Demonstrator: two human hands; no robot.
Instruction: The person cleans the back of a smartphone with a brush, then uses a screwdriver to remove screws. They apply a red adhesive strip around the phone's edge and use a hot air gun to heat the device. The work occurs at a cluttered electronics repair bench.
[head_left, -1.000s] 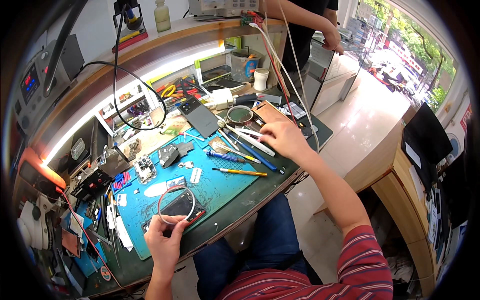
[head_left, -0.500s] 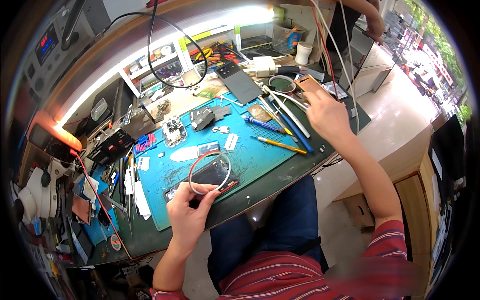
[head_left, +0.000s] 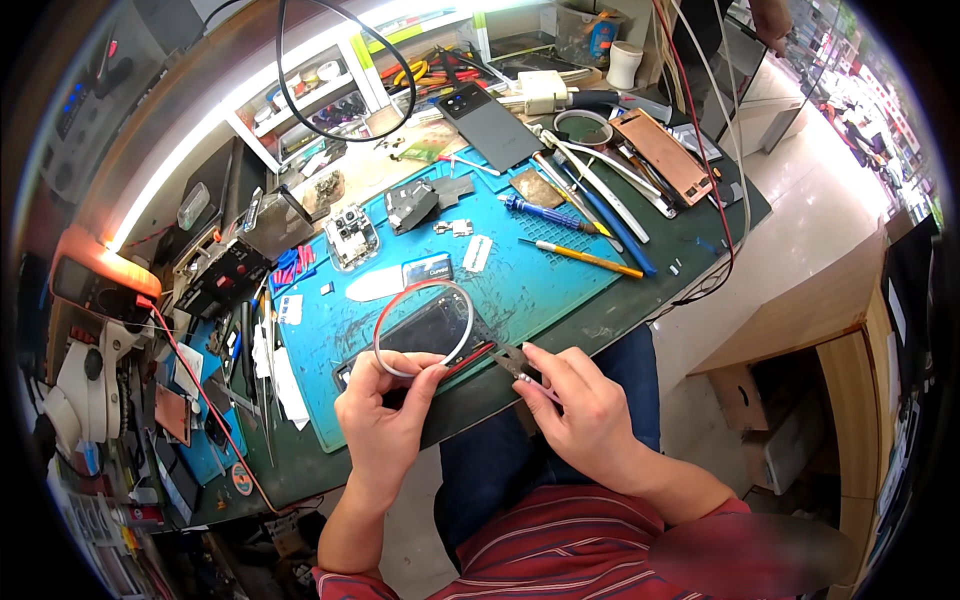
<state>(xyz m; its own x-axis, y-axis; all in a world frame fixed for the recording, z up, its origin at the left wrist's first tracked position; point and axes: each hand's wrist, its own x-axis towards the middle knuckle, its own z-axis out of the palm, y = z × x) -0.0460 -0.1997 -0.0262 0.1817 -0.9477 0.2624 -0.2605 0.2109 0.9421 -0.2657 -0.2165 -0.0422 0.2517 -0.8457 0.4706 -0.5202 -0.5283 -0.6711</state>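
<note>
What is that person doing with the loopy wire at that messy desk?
A person sits at a workbench. The left hand holds a looped red and white wire over a dark phone on the blue mat. The right hand grips a small cutter at the wire's ends. Screwdrivers lie farther back.

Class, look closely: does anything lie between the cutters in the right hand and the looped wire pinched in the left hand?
Nothing visible does. The right hand holds the cutters with the tip right at the looped wire, which the left hand pinches above the dark phone.
</note>
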